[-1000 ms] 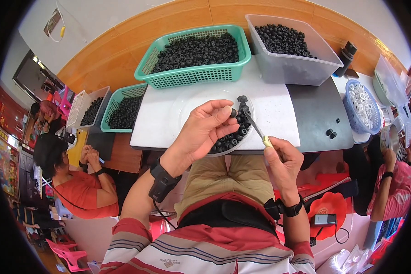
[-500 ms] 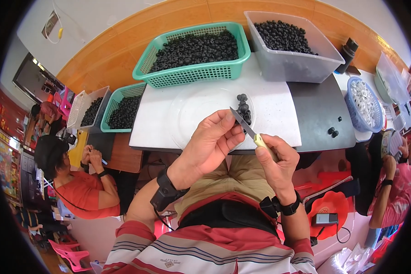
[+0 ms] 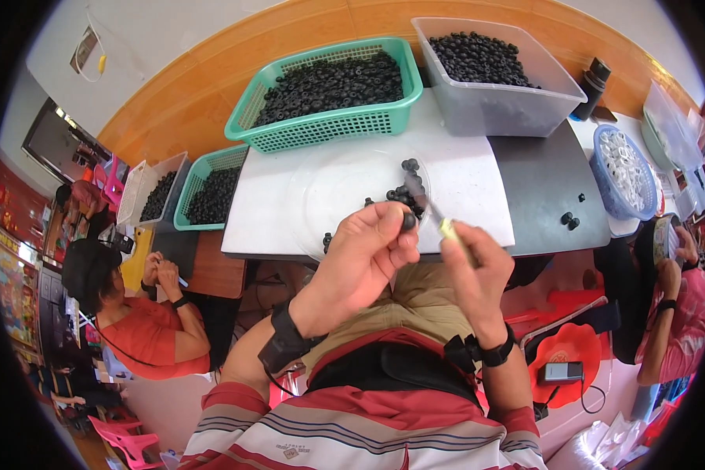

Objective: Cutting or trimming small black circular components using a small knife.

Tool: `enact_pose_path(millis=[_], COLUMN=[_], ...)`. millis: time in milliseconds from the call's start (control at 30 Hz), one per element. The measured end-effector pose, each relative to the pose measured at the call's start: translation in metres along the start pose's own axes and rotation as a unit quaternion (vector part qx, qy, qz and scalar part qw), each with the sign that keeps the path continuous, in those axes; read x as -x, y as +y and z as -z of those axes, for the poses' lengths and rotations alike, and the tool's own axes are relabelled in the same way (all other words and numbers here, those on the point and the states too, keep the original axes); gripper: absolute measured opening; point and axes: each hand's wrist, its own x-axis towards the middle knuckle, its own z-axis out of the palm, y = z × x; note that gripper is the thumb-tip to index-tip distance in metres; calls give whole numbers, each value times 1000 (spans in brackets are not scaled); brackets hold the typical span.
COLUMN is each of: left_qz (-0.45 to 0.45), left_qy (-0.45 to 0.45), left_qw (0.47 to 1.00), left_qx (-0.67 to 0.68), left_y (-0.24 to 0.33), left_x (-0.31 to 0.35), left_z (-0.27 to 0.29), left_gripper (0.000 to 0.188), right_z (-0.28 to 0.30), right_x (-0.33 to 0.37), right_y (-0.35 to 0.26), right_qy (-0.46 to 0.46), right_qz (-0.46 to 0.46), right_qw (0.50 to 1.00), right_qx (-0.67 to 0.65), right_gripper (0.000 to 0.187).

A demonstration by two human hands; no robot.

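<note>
Between the thumb and fingers of my left hand (image 3: 372, 247) is a small round black part (image 3: 408, 222). My right hand (image 3: 478, 262) grips the pale yellow handle of a knife (image 3: 449, 229). Its blade, smeared by motion, points away from me, just right of the black part and apart from it. Beyond my hands lies a clear round plate (image 3: 309, 184) on the white board. Several loose black parts (image 3: 403, 190) sit on the plate, partly hidden behind the blade and my left hand.
At the back stand a green basket (image 3: 333, 125) and a clear plastic bin (image 3: 509, 106), both full of black parts. A blue basket (image 3: 623, 213) of white pieces is at the right. Co-workers sit on both sides. A few black parts (image 3: 569, 222) lie on the dark tabletop.
The knife blade has moved away from my left fingertips. A black part now shows between those fingers. More loose parts on the plate are visible.
</note>
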Motion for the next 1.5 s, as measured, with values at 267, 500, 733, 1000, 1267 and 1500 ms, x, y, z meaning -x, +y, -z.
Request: enact_pose_path(millis=[267, 500, 733, 1000, 1267, 1500], left_qz=[-14, 11, 7, 6, 4, -13], left_qy=[30, 21, 71, 23, 15, 30], left_qw=[999, 998, 996, 996, 999, 999], left_qx=[-4, 50, 48, 88, 35, -6], left_y=[3, -2, -4, -10, -4, 3], left_x=[-4, -10, -10, -8, -1, -3], left_z=[-7, 5, -2, 11, 3, 0], left_gripper=[23, 19, 18, 18, 18, 20], right_z=[11, 10, 11, 9, 7, 18], right_x=[-1, 0, -3, -5, -2, -2], right_y=[-5, -3, -3, -3, 11, 15], right_qy=[31, -1, -24, -11, 60, 76], right_qz=[-86, -22, 42, 65, -82, -111], right_qw=[987, 995, 998, 997, 995, 986], right_qx=[-128, -95, -47, -34, -19, -101], right_gripper=[24, 27, 31, 32, 28, 25])
